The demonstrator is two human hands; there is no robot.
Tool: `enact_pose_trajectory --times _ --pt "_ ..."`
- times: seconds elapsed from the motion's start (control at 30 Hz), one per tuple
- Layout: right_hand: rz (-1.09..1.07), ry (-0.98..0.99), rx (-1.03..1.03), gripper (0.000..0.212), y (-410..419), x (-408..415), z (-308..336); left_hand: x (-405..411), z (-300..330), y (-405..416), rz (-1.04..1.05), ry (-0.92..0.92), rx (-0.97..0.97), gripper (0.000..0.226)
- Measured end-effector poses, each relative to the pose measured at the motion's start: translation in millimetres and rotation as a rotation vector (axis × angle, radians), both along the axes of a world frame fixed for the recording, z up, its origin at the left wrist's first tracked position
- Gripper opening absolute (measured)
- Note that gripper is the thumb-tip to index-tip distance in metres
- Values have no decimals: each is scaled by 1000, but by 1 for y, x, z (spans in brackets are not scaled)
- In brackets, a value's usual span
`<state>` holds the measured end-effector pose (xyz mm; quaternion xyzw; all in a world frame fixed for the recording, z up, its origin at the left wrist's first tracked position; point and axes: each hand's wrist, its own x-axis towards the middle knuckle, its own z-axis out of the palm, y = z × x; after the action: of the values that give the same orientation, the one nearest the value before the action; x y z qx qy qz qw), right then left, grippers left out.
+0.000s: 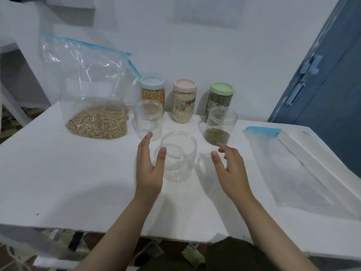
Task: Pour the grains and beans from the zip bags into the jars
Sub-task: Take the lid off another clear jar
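An empty clear jar (178, 156) stands open at the middle of the white table (68, 182). My left hand (150, 169) is open just to its left, thumb near the glass. My right hand (228, 167) hovers open to the jar's right, apart from it. Behind stand a second empty clear jar (148, 119) and a clear jar with green beans (219, 127) at its bottom. A large zip bag of tan grain (93, 106) stands upright at the left, its blue zip at the top.
Three lidded jars line the back: blue lid (152, 89), pink lid (184, 100), green lid (221, 94). An empty flat zip bag (293, 173) and a white box (312, 153) lie at the right. A blue door (328, 85) stands beyond.
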<state>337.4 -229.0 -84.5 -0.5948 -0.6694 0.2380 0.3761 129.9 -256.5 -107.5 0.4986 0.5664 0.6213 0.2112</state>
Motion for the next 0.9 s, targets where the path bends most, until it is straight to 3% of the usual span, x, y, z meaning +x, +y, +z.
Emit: enact_pose_trajectory --times 0.1,0.17,0.33,0.5,0.6,0.73,0.9 --pt "103 122 194 34 14 -37 40 -25 36 15 125 -36 78 42" --pt "178 163 260 28 28 -70 66 -55 59 31 171 -75 141 37" --pt "310 228 353 28 77 -175 101 -152 95 77 349 -8 205 35" --pt "287 334 225 39 120 -283 94 -244 104 125 413 109 153 42" --pt "185 370 119 50 144 -332 81 -286 105 152 456 178 9 53" --pt "113 473 12 55 161 -360 70 -326 87 174 375 123 -262 69" --pt "-23 524 130 61 170 -364 53 -344 64 171 278 95 -102 59"
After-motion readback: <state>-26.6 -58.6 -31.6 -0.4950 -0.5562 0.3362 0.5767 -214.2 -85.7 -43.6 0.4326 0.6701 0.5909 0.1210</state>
